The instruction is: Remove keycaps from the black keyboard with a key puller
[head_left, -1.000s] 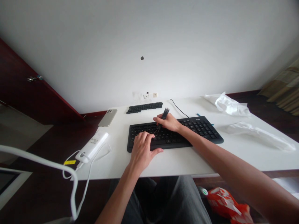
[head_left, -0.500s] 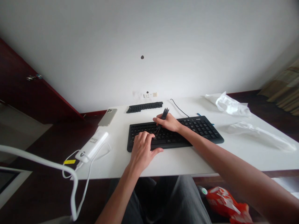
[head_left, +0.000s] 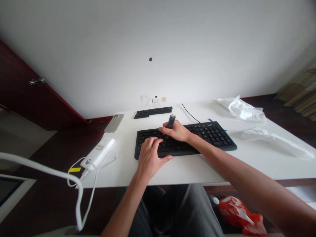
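Note:
A black keyboard (head_left: 213, 136) lies on the white table in front of me. My right hand (head_left: 178, 131) is closed around the dark handle of a keycap puller (head_left: 171, 121), held nearly upright over the middle of the keys. Its lower end is mostly hidden behind my fingers. On the keyboard's left half rests my left hand (head_left: 150, 156), fingers spread over the keys and thumb stretched out past the front edge. The left index fingertip is close to the puller's lower end. Rows of loose black keycaps (head_left: 153, 112) sit behind the keyboard.
A phone (head_left: 114, 123) and a white power strip (head_left: 98, 153) with cables are on the left. Crumpled white plastic bags (head_left: 243, 108) lie on the right. A thin black cable (head_left: 189, 113) runs behind the keyboard. Below the table's front edge is a red bag (head_left: 238, 212).
My right hand has shifted slightly left and the puller stands more upright and lower; its wires, visible before, are now hidden. My left hand stays almost in place.

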`<action>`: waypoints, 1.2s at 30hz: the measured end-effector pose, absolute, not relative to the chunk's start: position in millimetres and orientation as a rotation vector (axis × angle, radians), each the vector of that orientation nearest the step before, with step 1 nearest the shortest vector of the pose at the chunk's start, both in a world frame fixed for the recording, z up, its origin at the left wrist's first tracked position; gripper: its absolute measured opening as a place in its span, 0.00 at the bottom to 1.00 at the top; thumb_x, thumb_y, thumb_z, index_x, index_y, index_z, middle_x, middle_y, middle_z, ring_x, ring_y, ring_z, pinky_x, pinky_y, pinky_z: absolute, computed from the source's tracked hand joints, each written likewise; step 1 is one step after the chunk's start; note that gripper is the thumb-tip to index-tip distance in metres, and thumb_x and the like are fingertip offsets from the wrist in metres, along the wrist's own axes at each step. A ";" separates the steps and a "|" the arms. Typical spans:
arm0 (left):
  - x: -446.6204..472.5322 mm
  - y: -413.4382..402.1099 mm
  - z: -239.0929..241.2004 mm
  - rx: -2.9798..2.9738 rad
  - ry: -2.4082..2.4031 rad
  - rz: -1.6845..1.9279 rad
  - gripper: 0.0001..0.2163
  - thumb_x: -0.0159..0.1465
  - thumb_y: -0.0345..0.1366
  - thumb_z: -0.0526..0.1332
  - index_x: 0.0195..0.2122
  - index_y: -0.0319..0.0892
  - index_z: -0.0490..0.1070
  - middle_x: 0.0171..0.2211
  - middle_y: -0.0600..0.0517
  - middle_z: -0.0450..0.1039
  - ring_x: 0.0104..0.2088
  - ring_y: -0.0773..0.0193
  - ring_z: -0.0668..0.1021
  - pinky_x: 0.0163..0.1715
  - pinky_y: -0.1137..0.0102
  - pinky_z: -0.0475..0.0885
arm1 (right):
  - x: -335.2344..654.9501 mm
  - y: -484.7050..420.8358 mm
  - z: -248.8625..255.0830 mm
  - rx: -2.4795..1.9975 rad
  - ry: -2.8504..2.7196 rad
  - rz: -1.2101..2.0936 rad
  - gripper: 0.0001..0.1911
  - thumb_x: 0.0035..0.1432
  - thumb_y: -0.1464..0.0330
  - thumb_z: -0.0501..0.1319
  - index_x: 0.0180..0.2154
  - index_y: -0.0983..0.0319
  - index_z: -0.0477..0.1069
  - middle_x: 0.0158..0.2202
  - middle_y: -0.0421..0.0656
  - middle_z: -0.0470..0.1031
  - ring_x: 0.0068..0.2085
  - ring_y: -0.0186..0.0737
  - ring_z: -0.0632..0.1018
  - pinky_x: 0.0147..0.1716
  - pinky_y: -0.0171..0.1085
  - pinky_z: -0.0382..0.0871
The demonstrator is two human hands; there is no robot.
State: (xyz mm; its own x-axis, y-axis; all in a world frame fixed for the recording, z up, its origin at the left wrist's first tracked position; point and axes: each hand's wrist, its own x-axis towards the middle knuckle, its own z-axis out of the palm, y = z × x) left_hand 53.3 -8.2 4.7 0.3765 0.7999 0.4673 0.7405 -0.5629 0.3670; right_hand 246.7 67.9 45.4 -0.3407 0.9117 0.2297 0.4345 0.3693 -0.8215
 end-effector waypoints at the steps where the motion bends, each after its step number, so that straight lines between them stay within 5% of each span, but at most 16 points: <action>1: 53.2 -8.2 4.7 2.529 1.426 0.933 0.30 0.53 0.45 0.79 0.54 0.47 0.70 0.51 0.47 0.73 0.54 0.47 0.75 0.56 0.51 0.72 | 246.2 67.0 45.9 -1.165 -1.934 0.855 0.23 0.64 0.55 0.59 0.20 0.60 0.63 0.20 0.37 0.61 0.27 0.35 0.62 0.29 0.38 0.56; 14: 55.1 -7.2 7.5 2.537 1.485 0.895 0.25 0.50 0.44 0.81 0.43 0.43 0.73 0.39 0.49 0.75 0.46 0.49 0.76 0.49 0.53 0.74 | 241.1 53.6 53.1 -0.916 -2.175 0.798 0.18 0.56 0.65 0.63 0.19 0.60 0.59 0.17 0.33 0.57 0.23 0.30 0.56 0.25 0.35 0.51; 22: 53.6 -9.4 6.6 2.552 1.503 0.902 0.26 0.51 0.45 0.81 0.46 0.43 0.74 0.41 0.49 0.75 0.47 0.49 0.76 0.52 0.53 0.73 | 238.0 58.5 41.1 -0.855 -2.130 1.003 0.21 0.65 0.60 0.60 0.21 0.62 0.64 0.19 0.33 0.56 0.24 0.31 0.58 0.23 0.35 0.51; 30: 54.1 -39.5 4.6 2.602 1.557 0.918 0.18 0.65 0.36 0.69 0.55 0.44 0.74 0.51 0.45 0.73 0.54 0.49 0.75 0.58 0.52 0.72 | 236.2 59.4 37.7 -0.892 -2.211 0.997 0.25 0.67 0.58 0.59 0.20 0.60 0.57 0.20 0.34 0.55 0.25 0.31 0.57 0.25 0.35 0.50; 36: 59.4 -51.4 0.5 2.757 1.558 0.725 0.24 0.70 0.39 0.62 0.66 0.39 0.67 0.64 0.37 0.67 0.65 0.43 0.70 0.66 0.47 0.67 | 228.3 56.4 32.8 -0.857 -2.280 0.812 0.25 0.66 0.61 0.59 0.20 0.60 0.53 0.18 0.33 0.56 0.24 0.31 0.56 0.27 0.35 0.52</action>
State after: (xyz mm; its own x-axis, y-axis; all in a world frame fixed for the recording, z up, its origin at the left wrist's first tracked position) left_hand 59.4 -51.4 0.5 0.4422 0.7877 0.4290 0.8355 -0.5357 0.1223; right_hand 228.3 56.4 32.8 -0.6347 0.7171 0.2879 0.3737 0.6109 -0.6979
